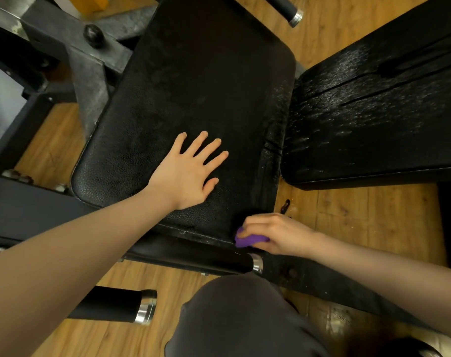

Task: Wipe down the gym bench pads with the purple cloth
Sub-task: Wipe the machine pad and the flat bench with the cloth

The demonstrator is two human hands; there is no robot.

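Note:
A black leather seat pad (193,86) fills the middle of the head view. My left hand (188,173) lies flat on it with the fingers spread. At the pad's near right corner my right hand (273,233) grips a bunched purple cloth (247,239) against the pad's edge; most of the cloth is hidden under the fingers. A second black pad (379,112), cracked and shiny, lies to the right.
Grey steel frame parts (90,73) stand at the left. Black foam rollers with chrome end caps sit near me (121,306) and at the top (288,9). A dark frame bar (322,279) runs under my right arm. My knee (245,318) is below. Wooden floor (361,215) surrounds everything.

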